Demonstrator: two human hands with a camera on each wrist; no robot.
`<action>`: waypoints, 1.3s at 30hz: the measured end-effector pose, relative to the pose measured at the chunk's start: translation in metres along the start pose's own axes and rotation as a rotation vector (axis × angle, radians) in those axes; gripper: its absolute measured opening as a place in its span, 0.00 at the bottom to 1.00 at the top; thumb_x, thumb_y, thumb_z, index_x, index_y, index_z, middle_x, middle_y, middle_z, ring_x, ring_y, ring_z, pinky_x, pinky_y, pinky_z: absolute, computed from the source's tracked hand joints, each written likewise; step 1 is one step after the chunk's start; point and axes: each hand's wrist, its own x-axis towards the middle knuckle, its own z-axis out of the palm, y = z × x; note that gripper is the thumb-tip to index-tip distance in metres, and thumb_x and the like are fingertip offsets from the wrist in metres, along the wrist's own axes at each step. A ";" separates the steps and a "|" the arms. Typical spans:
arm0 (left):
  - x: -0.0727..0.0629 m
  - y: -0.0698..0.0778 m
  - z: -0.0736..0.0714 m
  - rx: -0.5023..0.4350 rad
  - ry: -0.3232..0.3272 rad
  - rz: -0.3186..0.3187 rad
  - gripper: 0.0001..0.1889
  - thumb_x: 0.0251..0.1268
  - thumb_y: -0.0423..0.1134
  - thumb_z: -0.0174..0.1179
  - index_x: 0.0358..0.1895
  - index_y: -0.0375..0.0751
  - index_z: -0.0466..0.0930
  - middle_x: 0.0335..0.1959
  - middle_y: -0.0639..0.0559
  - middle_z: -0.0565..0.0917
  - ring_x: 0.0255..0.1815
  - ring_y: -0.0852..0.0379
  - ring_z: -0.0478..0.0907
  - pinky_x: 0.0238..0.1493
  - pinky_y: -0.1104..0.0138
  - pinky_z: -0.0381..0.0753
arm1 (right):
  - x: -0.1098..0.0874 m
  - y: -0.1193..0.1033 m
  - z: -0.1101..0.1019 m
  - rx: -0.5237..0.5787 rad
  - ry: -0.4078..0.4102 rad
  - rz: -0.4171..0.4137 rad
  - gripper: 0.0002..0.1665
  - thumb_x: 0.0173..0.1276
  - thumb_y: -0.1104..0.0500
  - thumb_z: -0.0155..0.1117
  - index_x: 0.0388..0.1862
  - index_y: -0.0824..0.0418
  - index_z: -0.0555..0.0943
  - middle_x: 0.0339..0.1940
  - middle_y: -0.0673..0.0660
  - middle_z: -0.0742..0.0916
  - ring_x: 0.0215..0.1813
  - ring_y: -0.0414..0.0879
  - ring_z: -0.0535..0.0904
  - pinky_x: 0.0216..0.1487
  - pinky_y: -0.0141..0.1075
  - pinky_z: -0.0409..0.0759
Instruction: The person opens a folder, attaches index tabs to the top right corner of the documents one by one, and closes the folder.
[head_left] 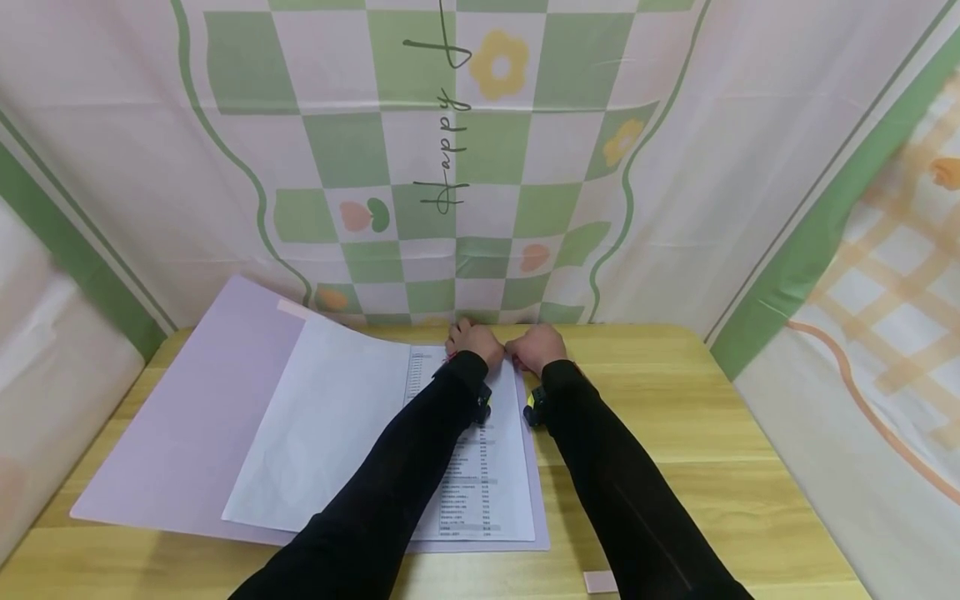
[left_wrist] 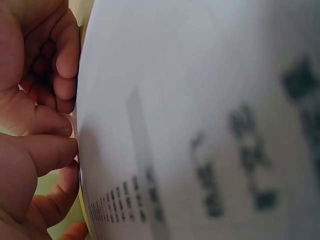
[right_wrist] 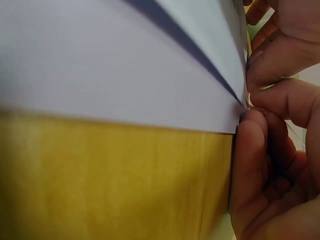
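Note:
A pale purple folder (head_left: 180, 433) lies open on the table, its left cover raised at a slant. Inside it, a blank white sheet (head_left: 315, 425) leans left and a sheet printed with a list (head_left: 513, 475) lies on the right. At the printed sheet's top right corner, my left hand (head_left: 476, 343) pinches the upper edge with thumb and bent fingers. My right hand (head_left: 538, 348) meets it there, thumb and finger gripping the same corner. Both hands (left_wrist: 30, 175) nearly touch in the wrist views, and the right hand's (right_wrist: 280, 170) fingers are curled. The sheet bows slightly away from the folder there.
The wooden table (head_left: 675, 450) extends right of the folder. A small pink strip (head_left: 600, 582) lies near the front edge beside my right forearm, and another pink strip (head_left: 292, 309) is on the left cover. A checked, patterned curtain (head_left: 420, 150) hangs behind the table's back edge.

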 end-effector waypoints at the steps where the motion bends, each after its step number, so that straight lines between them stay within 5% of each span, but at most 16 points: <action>1: -0.001 0.000 -0.001 0.001 -0.001 0.004 0.19 0.68 0.51 0.57 0.48 0.40 0.85 0.61 0.42 0.67 0.63 0.43 0.60 0.61 0.53 0.63 | 0.000 0.000 0.000 -0.001 0.003 -0.002 0.15 0.56 0.57 0.66 0.13 0.61 0.81 0.13 0.53 0.81 0.18 0.46 0.79 0.27 0.36 0.72; 10: -0.001 -0.001 0.000 -0.001 0.006 0.005 0.18 0.68 0.50 0.59 0.48 0.40 0.85 0.60 0.43 0.67 0.62 0.44 0.61 0.61 0.54 0.63 | -0.001 0.003 0.000 -0.004 0.010 -0.014 0.16 0.56 0.57 0.69 0.12 0.61 0.80 0.12 0.52 0.80 0.17 0.44 0.78 0.24 0.35 0.72; 17: 0.009 -0.002 0.009 -0.026 -0.012 -0.015 0.21 0.70 0.51 0.59 0.52 0.37 0.83 0.62 0.42 0.66 0.64 0.43 0.58 0.64 0.52 0.60 | 0.001 0.006 0.002 0.133 0.002 0.085 0.12 0.56 0.58 0.76 0.23 0.66 0.85 0.16 0.55 0.84 0.19 0.44 0.82 0.23 0.34 0.79; 23: 0.001 -0.004 0.002 -0.037 0.007 0.007 0.21 0.68 0.52 0.60 0.51 0.38 0.84 0.63 0.42 0.67 0.65 0.43 0.59 0.65 0.52 0.61 | 0.002 0.007 0.001 0.275 -0.010 0.146 0.11 0.58 0.61 0.76 0.28 0.69 0.86 0.19 0.57 0.86 0.19 0.44 0.83 0.24 0.34 0.81; 32: -0.003 -0.004 -0.004 -0.062 -0.009 0.038 0.20 0.69 0.49 0.60 0.52 0.36 0.84 0.65 0.42 0.66 0.66 0.44 0.59 0.65 0.53 0.61 | 0.002 0.015 0.001 0.329 0.035 0.190 0.12 0.63 0.61 0.68 0.25 0.69 0.84 0.16 0.56 0.83 0.15 0.43 0.81 0.20 0.32 0.78; 39: 0.002 -0.006 0.000 -0.046 -0.041 0.030 0.21 0.73 0.50 0.54 0.57 0.37 0.81 0.68 0.42 0.64 0.69 0.44 0.56 0.67 0.52 0.59 | -0.003 0.013 0.002 0.225 0.041 0.157 0.26 0.61 0.46 0.73 0.14 0.62 0.78 0.09 0.53 0.76 0.11 0.45 0.72 0.14 0.35 0.66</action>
